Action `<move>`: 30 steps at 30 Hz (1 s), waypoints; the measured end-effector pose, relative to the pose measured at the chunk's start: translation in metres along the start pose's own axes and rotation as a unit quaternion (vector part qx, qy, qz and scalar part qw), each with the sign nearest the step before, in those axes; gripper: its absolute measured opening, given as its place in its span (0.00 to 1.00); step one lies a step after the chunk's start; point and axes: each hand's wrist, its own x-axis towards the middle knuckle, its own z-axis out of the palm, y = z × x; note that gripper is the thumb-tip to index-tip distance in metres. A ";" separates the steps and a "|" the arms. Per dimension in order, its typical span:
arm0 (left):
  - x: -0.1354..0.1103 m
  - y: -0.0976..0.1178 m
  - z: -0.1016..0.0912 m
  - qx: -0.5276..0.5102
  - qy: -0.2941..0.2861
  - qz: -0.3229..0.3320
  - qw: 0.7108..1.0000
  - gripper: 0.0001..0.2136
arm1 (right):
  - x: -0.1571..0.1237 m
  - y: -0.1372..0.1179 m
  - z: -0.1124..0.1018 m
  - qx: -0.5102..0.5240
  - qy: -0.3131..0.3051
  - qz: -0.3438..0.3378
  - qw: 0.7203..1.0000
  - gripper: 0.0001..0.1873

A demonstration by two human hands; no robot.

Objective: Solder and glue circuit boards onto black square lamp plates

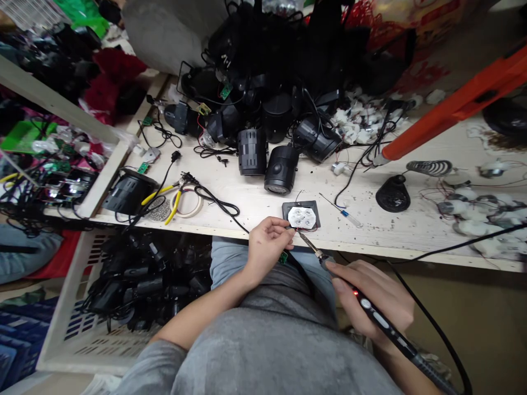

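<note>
White LED board [302, 216], carrying four lenses, lies on one dark square plate [289, 207] near the front edge of the pale wooden workbench [230, 192], straight ahead of you at 12 o'clock. Your left hand [265, 247] is clenched in a pinch, its fingertips [290, 232] grasping the board's lower-left edge. Your right hand [370, 296] is wrapped around one black soldering pen [381, 318] with its red light on. The pen's tip [299, 234] is at the board's lower edge, though you can't tell whether it touches.

That tip is just beside your pinching fingers, so if the board slips on the plate, you could burn yourself. A small green circuit board [283, 257] hangs at the board's 7 o'clock, and its weight could tug at a joint. The pen's black cord [436, 329] could pull the tip off line if it snags.

Clockwise from the board, you have one blue-handled screwdriver [343, 211] at 3 o'clock, with one coiled iron stand [429, 167] farther out. One pair of yellow-handled pliers [167, 197] and one roll of masking tape [186, 203] lie at 9. Two upright black lamp housings [252, 151] stand at 11, before a heap too tangled to count.
</note>
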 end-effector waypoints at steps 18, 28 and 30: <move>0.003 -0.005 0.003 0.029 -0.009 0.028 0.999 0.21 | -0.004 0.006 0.003 -0.010 -0.003 0.032 0.999 0.20; 0.003 -0.002 0.003 0.023 -0.009 0.015 1.000 0.19 | 0.000 0.007 0.005 -0.021 -0.005 0.027 0.999 0.15; 0.003 -0.002 0.004 0.019 -0.009 0.013 1.000 0.19 | 0.000 0.007 0.004 -0.021 -0.009 0.027 0.999 0.14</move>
